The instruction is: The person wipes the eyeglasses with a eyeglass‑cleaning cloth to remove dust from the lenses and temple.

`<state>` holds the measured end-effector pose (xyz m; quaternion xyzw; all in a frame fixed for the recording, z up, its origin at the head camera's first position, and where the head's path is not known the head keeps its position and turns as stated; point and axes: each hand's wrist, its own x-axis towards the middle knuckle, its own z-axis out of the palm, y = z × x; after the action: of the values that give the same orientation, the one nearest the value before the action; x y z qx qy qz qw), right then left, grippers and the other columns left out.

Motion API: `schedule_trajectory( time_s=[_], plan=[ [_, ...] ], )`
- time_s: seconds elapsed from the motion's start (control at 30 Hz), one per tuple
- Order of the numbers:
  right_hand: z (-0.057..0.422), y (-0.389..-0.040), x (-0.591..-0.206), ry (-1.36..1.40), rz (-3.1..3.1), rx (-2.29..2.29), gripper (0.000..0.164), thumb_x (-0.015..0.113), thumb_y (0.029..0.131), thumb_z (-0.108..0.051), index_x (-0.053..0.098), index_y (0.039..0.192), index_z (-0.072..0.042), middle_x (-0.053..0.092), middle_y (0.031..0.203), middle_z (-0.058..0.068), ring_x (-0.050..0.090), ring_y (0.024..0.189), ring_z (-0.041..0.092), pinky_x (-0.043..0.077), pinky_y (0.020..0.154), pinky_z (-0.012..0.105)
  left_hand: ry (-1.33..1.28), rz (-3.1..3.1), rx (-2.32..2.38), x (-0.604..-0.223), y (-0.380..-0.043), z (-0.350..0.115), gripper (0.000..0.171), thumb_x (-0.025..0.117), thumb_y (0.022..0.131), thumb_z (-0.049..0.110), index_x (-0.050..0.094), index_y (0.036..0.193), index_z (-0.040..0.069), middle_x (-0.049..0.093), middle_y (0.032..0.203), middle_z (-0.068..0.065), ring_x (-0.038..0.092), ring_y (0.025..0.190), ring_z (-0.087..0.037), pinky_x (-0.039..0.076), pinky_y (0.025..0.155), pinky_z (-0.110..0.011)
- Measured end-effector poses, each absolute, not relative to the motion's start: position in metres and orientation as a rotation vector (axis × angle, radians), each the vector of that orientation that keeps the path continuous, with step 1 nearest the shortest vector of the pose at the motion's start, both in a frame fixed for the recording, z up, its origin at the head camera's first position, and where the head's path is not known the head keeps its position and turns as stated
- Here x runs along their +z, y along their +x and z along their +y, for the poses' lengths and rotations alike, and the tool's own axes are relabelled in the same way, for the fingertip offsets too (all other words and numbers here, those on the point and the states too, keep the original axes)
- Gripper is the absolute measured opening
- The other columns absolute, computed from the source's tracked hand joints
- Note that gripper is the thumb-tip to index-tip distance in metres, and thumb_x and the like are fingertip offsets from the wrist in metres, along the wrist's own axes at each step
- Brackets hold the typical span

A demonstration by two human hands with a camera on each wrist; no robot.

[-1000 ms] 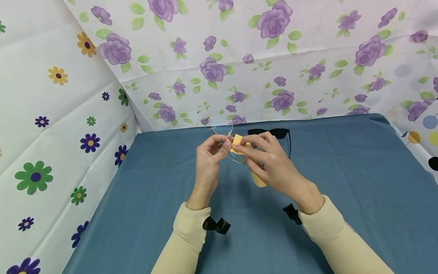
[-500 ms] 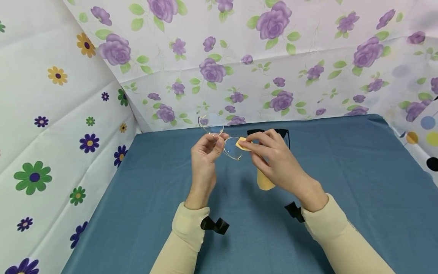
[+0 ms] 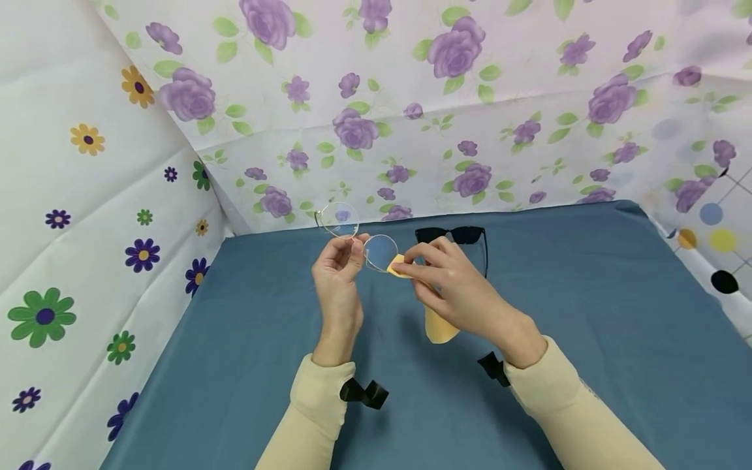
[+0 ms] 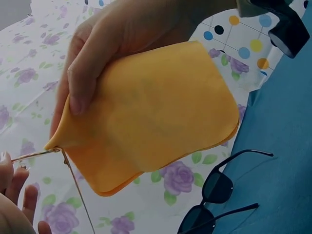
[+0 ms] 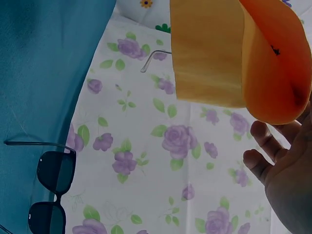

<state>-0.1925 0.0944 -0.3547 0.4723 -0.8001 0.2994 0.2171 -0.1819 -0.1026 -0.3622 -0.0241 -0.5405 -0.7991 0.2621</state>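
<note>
In the head view my left hand (image 3: 339,277) pinches a pair of thin gold-rimmed eyeglasses (image 3: 382,250) near the bridge, lenses held tilted above the table. My right hand (image 3: 461,287) pinches a folded yellow cloth (image 3: 440,325) between thumb and fingers. A corner of that cloth touches the outer lower edge of the right-hand lens; its rest hangs below the palm. From the left wrist, the cloth (image 4: 156,112) covers much of the view and meets the frame's hinge. One temple tip of the eyeglasses (image 5: 147,63) pokes out behind the cloth in the right wrist view.
Black sunglasses (image 3: 464,235) lie at the back of the blue-covered table (image 3: 587,313), behind my right hand, with a temple extending toward me. A flower-patterned sheet (image 3: 352,163) rises along the back edge, and another sheet (image 3: 88,228) stands on the left.
The cloth has slid from near the bridge outward to the right-hand lens's outer edge, uncovering that lens. Both hands and the eyeglasses have shifted left in the view, which has also moved slightly.
</note>
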Motion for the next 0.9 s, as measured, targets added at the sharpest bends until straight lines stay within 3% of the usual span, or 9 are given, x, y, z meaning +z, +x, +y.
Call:
schedule_trajectory(
  time_s=[0.27, 0.6, 0.77, 0.9],
  plan=[
    [0.087, -0.191, -0.358, 1.311, -2.202, 0.802, 0.031, 0.065, 0.1, -0.001, 0.075, 0.129, -0.008, 0.064, 0.124, 0.008, 0.05, 0.102, 0.026, 0.041, 0.085, 0.043, -0.089, -1.471, -2.108, -0.368, -0.179, -0.104, 0.007, 0.076, 0.096, 0.013, 0.073, 0.094, 0.008, 0.076, 0.098, -0.001, 0.07, 0.098, -0.023, 0.054, 0.092, -0.031],
    [0.083, -0.188, -0.361, 1.276, -2.176, 0.771, 0.038, 0.067, 0.099, -0.002, 0.071, 0.136, -0.009, 0.064, 0.132, 0.01, 0.052, 0.111, 0.031, 0.043, 0.091, 0.049, -0.111, -1.49, -2.085, -0.367, -0.179, -0.098, 0.007, 0.074, 0.097, 0.009, 0.072, 0.096, 0.003, 0.076, 0.098, 0.0, 0.07, 0.097, -0.022, 0.055, 0.091, -0.031],
    [0.083, -0.187, -0.359, 1.2, -2.206, 0.986, 0.034, 0.066, 0.101, -0.001, 0.072, 0.133, -0.007, 0.063, 0.125, 0.009, 0.051, 0.102, 0.026, 0.043, 0.084, 0.043, -0.096, -1.515, -2.077, -0.365, -0.179, -0.098, 0.004, 0.072, 0.098, 0.005, 0.072, 0.094, 0.006, 0.076, 0.098, 0.0, 0.069, 0.093, -0.018, 0.055, 0.09, -0.03],
    [0.087, -0.188, -0.355, 0.947, -2.283, 1.299, 0.028, 0.063, 0.104, -0.006, 0.074, 0.13, -0.006, 0.066, 0.112, 0.008, 0.056, 0.087, 0.019, 0.046, 0.072, 0.034, -0.082, -1.55, -2.071, -0.366, -0.179, -0.099, 0.009, 0.072, 0.098, 0.004, 0.071, 0.092, 0.01, 0.076, 0.1, -0.003, 0.068, 0.092, -0.019, 0.054, 0.09, -0.03]
  ],
)
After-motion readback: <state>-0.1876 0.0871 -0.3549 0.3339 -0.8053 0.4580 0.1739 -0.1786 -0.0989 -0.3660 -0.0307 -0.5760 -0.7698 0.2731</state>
